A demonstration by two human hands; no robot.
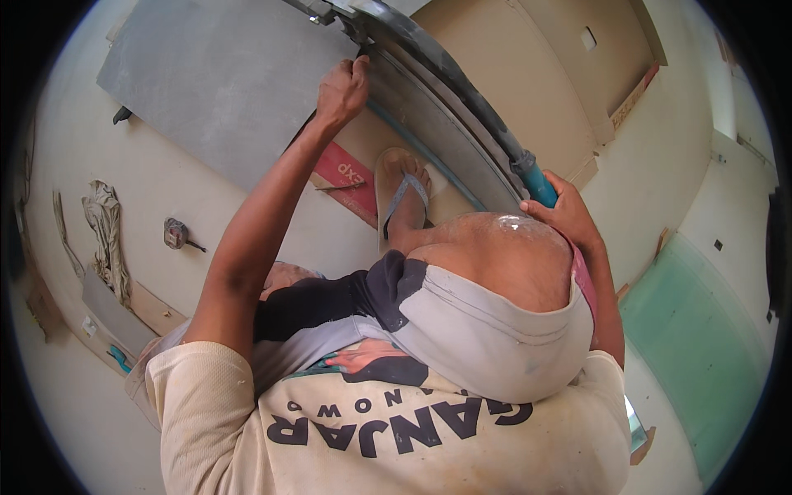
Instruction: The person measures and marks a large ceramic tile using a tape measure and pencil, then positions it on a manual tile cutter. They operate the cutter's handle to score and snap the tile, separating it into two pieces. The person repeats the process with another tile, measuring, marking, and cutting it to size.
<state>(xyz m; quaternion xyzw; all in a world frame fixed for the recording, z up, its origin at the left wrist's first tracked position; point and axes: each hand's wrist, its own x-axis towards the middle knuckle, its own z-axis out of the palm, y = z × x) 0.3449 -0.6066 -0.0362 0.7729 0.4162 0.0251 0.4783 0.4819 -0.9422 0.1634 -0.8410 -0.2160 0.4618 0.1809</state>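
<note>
- Right hand point(569, 213) wraps the teal grip point(540, 188) of a dark bar point(474, 87), upper right; probably stiff, best held there.
- Left hand point(342, 92) curls, upper centre; cannot tell its hold.
- Grey slab point(190, 91), upper left: likely heavy, brittle-edged.
- Floor point(140, 190) spreads left, around a small round tool point(175, 233).

You have two bare hands in view, one left hand point(342, 91) and one right hand point(569, 213), and with them you count one teal handle point(540, 188), one long dark bar point(464, 89), one large grey slab point(198, 91), one strap sandal point(386, 180), one bare knee point(495, 247), one cream shirt point(223, 421), one crumpled cloth point(105, 227), one small dark gadget point(175, 234) and one pale green sheet point(701, 355); for the brown cardboard point(495, 70), you cannot tell how many pieces overlap
</note>
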